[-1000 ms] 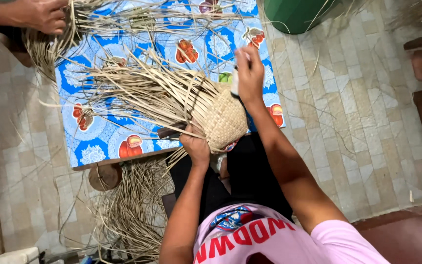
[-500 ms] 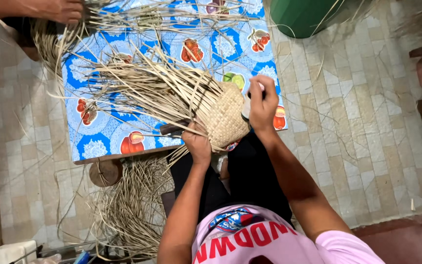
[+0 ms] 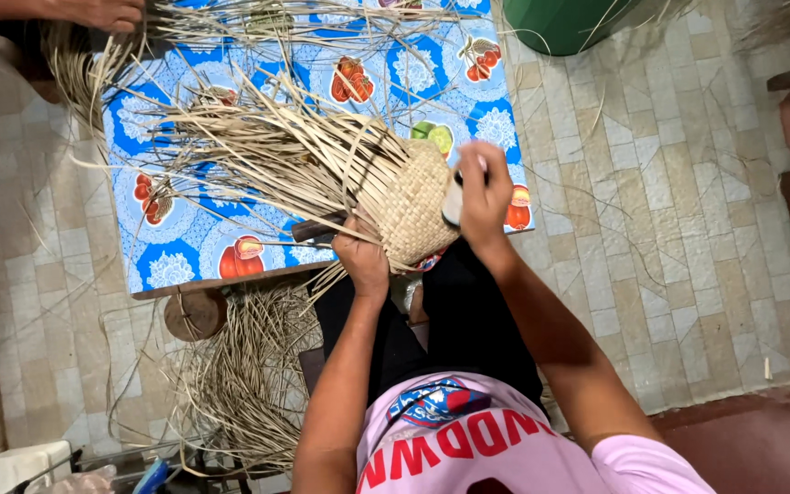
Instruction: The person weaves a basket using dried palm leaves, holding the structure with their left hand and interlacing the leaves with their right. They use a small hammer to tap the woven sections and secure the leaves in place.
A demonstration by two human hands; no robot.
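At the far left edge, another person's hand (image 3: 93, 13) reaches in over a hanging bunch of straw strips (image 3: 70, 69). On the tiled floor (image 3: 678, 256) below, a loose heap of strips (image 3: 240, 384) lies beside a round wooden stool leg (image 3: 192, 313). The counter (image 3: 153, 274), under a blue fruit-patterned cloth, carries a fan of long unwoven strands (image 3: 258, 155) that run rightward into the half-woven basket (image 3: 411, 206). The basket lies on its side at the counter's near edge, just above the person's lap.

The left hand (image 3: 363, 261) presses against the basket's lower edge, fingers clenched on the weave and what looks like a dark handle under it; exactly what they pinch I cannot tell. The right hand (image 3: 485, 194) sits at the basket's closed end, fingers curled around a small pale-and-dark object (image 3: 453, 203) held against the weave. A green bin (image 3: 578, 23) stands further right.

To my eye the risk lies in the loose strands: a hard press or tug from the right hand could slacken the weave or snap a dry strip, and the basket, perched at the counter's edge, could roll off if the left hand's grip eases.
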